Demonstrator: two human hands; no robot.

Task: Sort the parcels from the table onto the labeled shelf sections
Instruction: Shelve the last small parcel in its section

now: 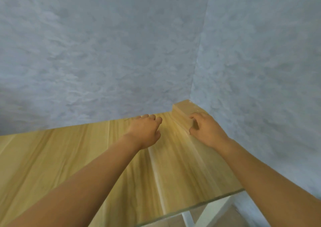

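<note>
1. Both your bare forearms reach forward over the wooden worktop (pixel 69 157) toward the corner of the room.
2. Your right hand (pixel 205 131) rests on the near end of a long, narrow parcel (pixel 182 114). The fingers are curled over its top and the thumb is at its side, so this hand grasps the parcel.
3. Your left hand (pixel 145 133) is just beside the parcel, on its left, with the back of the hand up. The fingers are loosely curled and hold nothing that you can see; it is released. It seems to hover low over the worktop, but whether it touches the surface you cannot tell.
4. The parcel is cardboard-coloured, almost the same tone as the wood. It lies at the far right corner of the worktop, with its far end close against the wall.
5. The near part of the parcel is hidden under your right hand, so its full length is not visible. No label can be made out on it; the picture is a little blurred.
6. The worktop has light yellow wood grain with pale stripes. At the lower right, its edge is seen, with a white frame (pixel 213 211) under it.
7. Two blue-grey walls (pixel 104 53) with a cloudy texture meet in a corner behind the parcel.
</note>
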